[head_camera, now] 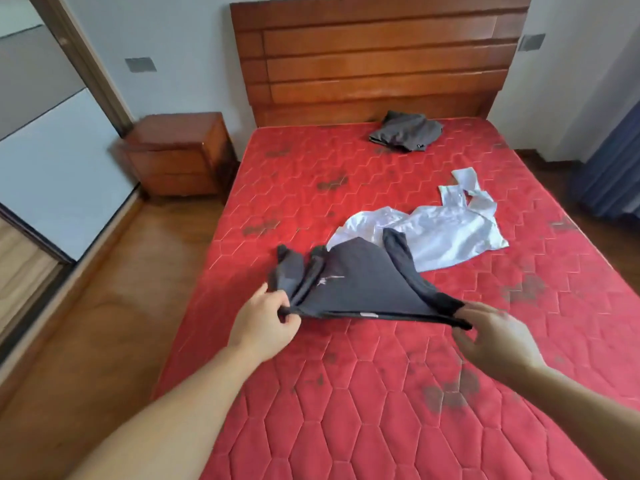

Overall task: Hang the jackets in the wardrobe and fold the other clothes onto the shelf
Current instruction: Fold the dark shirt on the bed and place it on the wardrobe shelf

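Note:
A dark grey top [360, 282] with a small white print is stretched out just above the red mattress [346, 393]. My left hand [266, 323] pinches its near left edge. My right hand [495, 337] grips the near right corner, by a black cuff. Behind it a white shirt [446, 233] lies crumpled on the mattress, partly covered by the dark top. A grey garment [405, 131] lies bunched near the wooden headboard [377, 57].
A wooden nightstand [176, 154] stands left of the bed. The wardrobe's sliding door [45, 157] runs along the left wall, above a wooden floor [104, 306]. A blue curtain [613, 164] hangs at the right edge.

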The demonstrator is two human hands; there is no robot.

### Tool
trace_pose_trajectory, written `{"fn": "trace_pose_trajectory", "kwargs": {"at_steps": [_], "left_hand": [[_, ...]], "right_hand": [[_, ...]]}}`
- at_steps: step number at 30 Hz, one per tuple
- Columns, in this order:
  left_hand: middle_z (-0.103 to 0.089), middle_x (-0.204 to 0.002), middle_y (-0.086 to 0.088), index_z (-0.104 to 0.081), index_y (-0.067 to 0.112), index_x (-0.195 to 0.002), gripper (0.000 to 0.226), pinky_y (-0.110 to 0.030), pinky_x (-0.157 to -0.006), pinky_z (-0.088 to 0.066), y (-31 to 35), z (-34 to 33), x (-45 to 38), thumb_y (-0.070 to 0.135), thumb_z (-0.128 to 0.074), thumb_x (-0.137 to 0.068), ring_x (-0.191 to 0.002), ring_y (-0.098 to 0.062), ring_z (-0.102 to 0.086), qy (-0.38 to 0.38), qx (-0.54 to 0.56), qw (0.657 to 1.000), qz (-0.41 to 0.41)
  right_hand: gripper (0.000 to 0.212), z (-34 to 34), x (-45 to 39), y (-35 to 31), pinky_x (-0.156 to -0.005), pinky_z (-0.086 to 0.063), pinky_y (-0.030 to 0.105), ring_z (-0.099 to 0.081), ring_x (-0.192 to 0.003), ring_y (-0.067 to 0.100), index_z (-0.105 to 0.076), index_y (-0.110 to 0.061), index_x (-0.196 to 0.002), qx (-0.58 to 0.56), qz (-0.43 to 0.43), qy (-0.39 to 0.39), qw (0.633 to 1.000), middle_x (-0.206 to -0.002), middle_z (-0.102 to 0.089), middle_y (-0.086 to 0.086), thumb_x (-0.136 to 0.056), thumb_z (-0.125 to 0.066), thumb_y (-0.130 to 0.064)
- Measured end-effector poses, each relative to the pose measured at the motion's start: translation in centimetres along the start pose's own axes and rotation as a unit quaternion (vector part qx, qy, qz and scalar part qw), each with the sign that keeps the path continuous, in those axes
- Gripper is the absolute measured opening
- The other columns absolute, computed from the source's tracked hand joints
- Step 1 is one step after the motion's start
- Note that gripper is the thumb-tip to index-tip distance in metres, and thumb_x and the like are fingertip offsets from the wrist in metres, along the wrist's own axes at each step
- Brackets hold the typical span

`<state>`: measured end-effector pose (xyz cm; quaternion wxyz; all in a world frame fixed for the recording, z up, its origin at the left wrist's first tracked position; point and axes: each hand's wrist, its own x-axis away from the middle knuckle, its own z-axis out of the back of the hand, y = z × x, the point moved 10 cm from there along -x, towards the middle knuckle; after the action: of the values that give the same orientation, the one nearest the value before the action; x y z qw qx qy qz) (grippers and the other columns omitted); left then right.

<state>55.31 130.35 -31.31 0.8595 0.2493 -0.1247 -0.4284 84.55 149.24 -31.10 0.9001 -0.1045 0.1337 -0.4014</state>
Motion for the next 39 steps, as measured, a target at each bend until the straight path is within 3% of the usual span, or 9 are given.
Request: {"fn": "trace_pose_trajectory", "kwargs": {"at_steps": [7,10,12,19,24,26,31,34,39], "left_hand": [[-0.064,-0.096,0.001,-0.049,0.025,-0.086,0.005,-0.025,-0.108,-0.033,-10.2,-16.7,11.7,0.028,-0.052,-0.087,-0.139,-0.021,-0.039,-0.229,-0.115,0.966,0.045],[-0.064,-0.101,-0.004,-0.058,0.019,-0.091,0.011,-0.031,-0.1,-0.043,-13.4,-22.7,16.8,0.024,-0.051,-0.084,-0.124,-0.026,-0.052,-0.327,-0.18,0.926,0.053],[-0.065,-0.11,-0.008,-0.064,0.015,-0.101,0.023,-0.034,-0.09,-0.048,-15.0,-26.0,20.4,0.016,-0.051,-0.082,-0.111,-0.029,-0.06,-0.397,-0.234,0.885,0.065],[-0.067,-0.12,-0.003,-0.066,0.018,-0.116,0.036,-0.033,-0.098,-0.04,-17.7,-33.0,27.9,0.008,-0.055,-0.082,-0.114,-0.025,-0.061,-0.508,-0.316,0.801,0.034],[-0.066,-0.119,0.0,-0.067,0.02,-0.116,0.034,-0.032,-0.09,-0.048,-17.9,-34.2,28.3,0.021,-0.06,-0.082,-0.111,-0.024,-0.063,-0.55,-0.359,0.754,0.019],[-0.067,-0.119,-0.002,-0.068,0.02,-0.114,0.033,-0.033,-0.089,-0.05,-15.9,-35.0,26.6,0.024,-0.058,-0.083,-0.111,-0.026,-0.063,-0.529,-0.339,0.778,-0.003],[-0.069,-0.108,0.006,-0.067,0.03,-0.1,0.023,-0.029,-0.086,-0.049,-7.5,-40.4,23.6,0.03,-0.054,-0.081,-0.103,-0.022,-0.064,-0.462,-0.089,0.882,0.036],[-0.069,-0.101,0.009,-0.065,0.032,-0.103,0.025,-0.027,-0.088,-0.052,-3.1,-44.8,22.6,0.036,-0.058,-0.079,-0.099,-0.017,-0.065,-0.419,0.074,0.899,0.104],[-0.055,-0.12,0.007,-0.047,0.029,-0.132,0.052,-0.028,-0.092,-0.048,-0.4,-48.6,13.8,0.037,-0.065,-0.084,-0.109,-0.013,-0.057,-0.214,0.27,0.913,0.217]], "right_hand": [[0.015,-17.7,13.7,3.1,-0.073,-0.045,0.029,-0.063,-0.098,0.014,-0.048,-0.025,-0.079,0.129,-0.024,-0.294,0.947,-0.102,-0.064,-0.008,-0.085,-0.044,-0.038],[0.016,-23.1,19.4,3.2,-0.074,-0.045,0.032,-0.064,-0.103,0.024,-0.053,-0.022,-0.079,0.168,-0.02,-0.401,0.9,-0.109,-0.066,-0.001,-0.085,-0.042,-0.032],[0.026,-26.1,23.4,3.5,-0.079,-0.048,0.033,-0.064,-0.105,0.029,-0.062,-0.016,-0.097,0.185,-0.022,-0.457,0.87,-0.111,-0.067,0.003,-0.083,-0.042,-0.026],[0.037,-32.0,31.6,4.4,-0.078,-0.045,0.03,-0.063,-0.111,0.023,-0.06,-0.02,-0.115,0.134,-0.072,-0.511,0.846,-0.109,-0.062,-0.002,-0.083,-0.043,-0.026],[0.043,-33.8,32.7,4.9,-0.073,-0.043,0.027,-0.06,-0.092,0.019,-0.061,-0.032,-0.107,0.081,-0.113,-0.551,0.823,-0.092,-0.053,-0.011,-0.071,-0.055,-0.055],[0.038,-33.5,30.4,5.7,-0.07,-0.044,0.027,-0.058,-0.088,0.019,-0.061,-0.032,-0.091,0.045,-0.151,-0.511,0.845,-0.089,-0.059,-0.01,-0.068,-0.056,-0.061],[0.015,-32.6,22.5,11.9,-0.064,-0.047,0.029,-0.062,-0.077,0.025,-0.056,-0.022,-0.069,-0.033,-0.277,-0.317,0.906,-0.074,-0.064,-0.005,-0.08,-0.055,-0.032],[0.009,-33.5,18.9,14.5,-0.074,-0.045,0.029,-0.063,-0.092,0.027,-0.064,-0.02,-0.091,-0.101,-0.315,-0.244,0.912,-0.089,-0.066,-0.002,-0.084,-0.059,-0.025],[0.049,-35.4,10.6,17.8,-0.087,-0.041,0.03,-0.056,-0.113,0.028,-0.051,-0.01,-0.129,-0.171,-0.325,-0.132,0.921,-0.121,-0.058,0.007,-0.086,-0.062,-0.032]]}}
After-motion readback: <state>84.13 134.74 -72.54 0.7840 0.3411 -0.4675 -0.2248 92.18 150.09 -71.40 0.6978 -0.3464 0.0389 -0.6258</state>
